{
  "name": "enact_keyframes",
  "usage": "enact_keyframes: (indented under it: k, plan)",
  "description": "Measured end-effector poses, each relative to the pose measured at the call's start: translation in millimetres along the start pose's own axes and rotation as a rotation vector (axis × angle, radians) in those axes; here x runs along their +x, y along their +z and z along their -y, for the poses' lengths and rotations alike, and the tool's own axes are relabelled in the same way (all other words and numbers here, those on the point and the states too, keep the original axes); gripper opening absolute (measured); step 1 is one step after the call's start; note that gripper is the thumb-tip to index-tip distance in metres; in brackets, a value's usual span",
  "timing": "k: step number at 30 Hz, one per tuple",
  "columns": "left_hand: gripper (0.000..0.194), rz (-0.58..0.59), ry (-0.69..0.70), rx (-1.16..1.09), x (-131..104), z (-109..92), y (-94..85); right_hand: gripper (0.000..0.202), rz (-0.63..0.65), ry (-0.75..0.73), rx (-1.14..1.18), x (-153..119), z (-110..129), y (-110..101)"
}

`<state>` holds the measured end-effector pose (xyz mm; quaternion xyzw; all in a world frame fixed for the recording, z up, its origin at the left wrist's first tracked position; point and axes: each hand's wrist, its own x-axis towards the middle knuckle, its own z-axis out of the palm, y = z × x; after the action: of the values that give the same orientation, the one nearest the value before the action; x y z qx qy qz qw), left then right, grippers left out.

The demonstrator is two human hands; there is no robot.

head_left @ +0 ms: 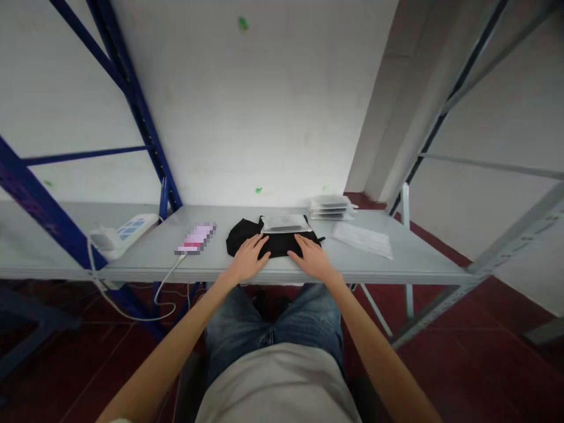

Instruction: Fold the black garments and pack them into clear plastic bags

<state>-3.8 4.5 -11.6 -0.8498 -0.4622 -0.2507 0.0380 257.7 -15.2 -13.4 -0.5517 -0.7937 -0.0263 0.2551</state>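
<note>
A black cloth item (280,245) lies on the grey shelf top (220,265) in front of me; its exact kind does not show. My left hand (250,257) rests flat on its left part with fingers spread. On its right part lies my right hand (311,256), also flat, fingers apart. Between and just beyond the fingertips, a clear plastic packet (285,223) with pale contents sits on the black cloth. Neither hand is gripping anything.
Stacked plastic packets (331,207) stand at the back right, with a flat white packet (363,238) nearer. Leftward are a phone (196,238) on a white cable (164,283) and a power strip (130,230). Blue uprights (145,129) and grey uprights (520,247) frame the sides.
</note>
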Motion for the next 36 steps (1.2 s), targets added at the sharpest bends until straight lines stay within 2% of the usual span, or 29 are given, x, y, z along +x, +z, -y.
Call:
enact_keyframes:
  k: [6, 9, 15, 21, 27, 36]
  plan:
    - [0.048, 0.022, 0.14, -0.059, 0, -3, -8.1, 0.073, 0.016, 0.007, -0.005, 0, 1, 0]
    - [0.047, 0.039, 0.165, -0.057, 0, -4, -11.0, 0.073, 0.024, 0.027, -0.016, 0, 2, -1]
    - [0.055, 0.057, 0.04, -0.001, 0, -4, -6.4, 0.073, 0.026, 0.02, -0.03, 0, 3, -2]
    - [0.062, 0.006, 0.011, -0.001, -1, -8, -7.8, 0.071, 0.029, 0.023, -0.019, 0, 3, -3]
    - [0.058, 0.016, 0.014, 0.021, -2, -9, -8.9, 0.071, 0.027, 0.039, -0.019, 0, 3, -3]
    - [0.059, 0.045, -0.053, 0.068, -1, -10, -6.3, 0.067, 0.028, 0.009, -0.028, 0, 2, -3]
